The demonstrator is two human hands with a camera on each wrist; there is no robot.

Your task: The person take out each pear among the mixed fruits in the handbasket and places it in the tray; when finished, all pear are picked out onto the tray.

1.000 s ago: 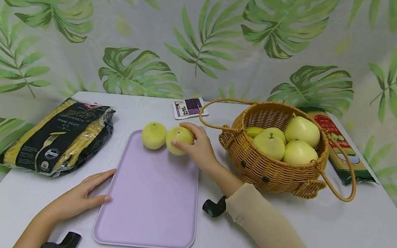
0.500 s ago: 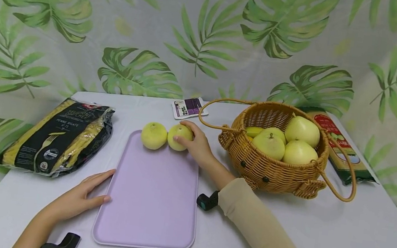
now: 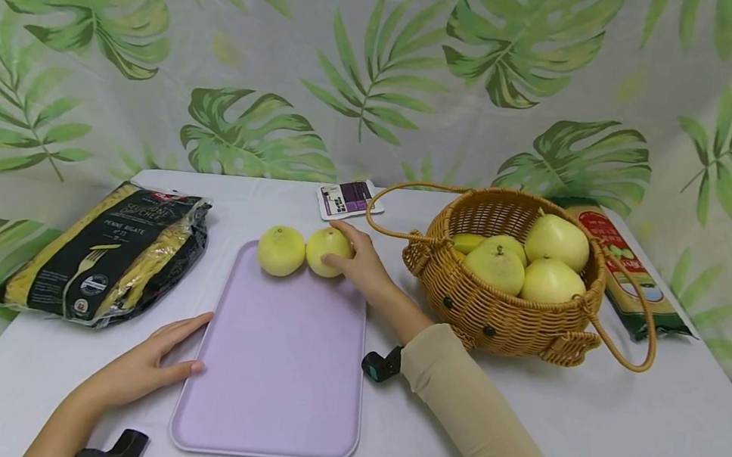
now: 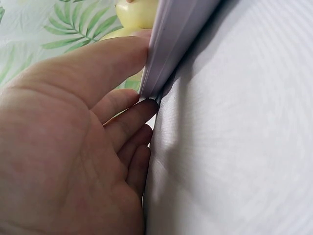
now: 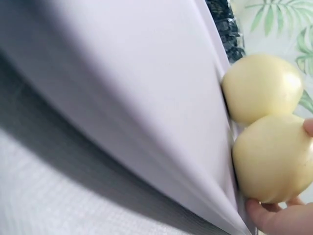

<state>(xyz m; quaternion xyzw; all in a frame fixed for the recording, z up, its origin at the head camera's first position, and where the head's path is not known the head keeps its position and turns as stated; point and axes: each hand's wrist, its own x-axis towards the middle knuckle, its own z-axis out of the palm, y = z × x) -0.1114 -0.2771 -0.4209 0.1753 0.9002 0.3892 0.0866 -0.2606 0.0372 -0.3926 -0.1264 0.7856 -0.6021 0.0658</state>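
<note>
Now two pears [image 3: 281,251] (touching) shifted left

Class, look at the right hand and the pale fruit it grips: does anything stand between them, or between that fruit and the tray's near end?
Nothing visible does. The right hand grips the pale fruit directly, and the tray shows bare from there to its near end. The other fruit lies to the gripped one's left.

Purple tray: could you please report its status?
Right hand gripping right fruit on purple tray. Left hand touching its edge. Left fruit abutting, possible obstruction.
</note>
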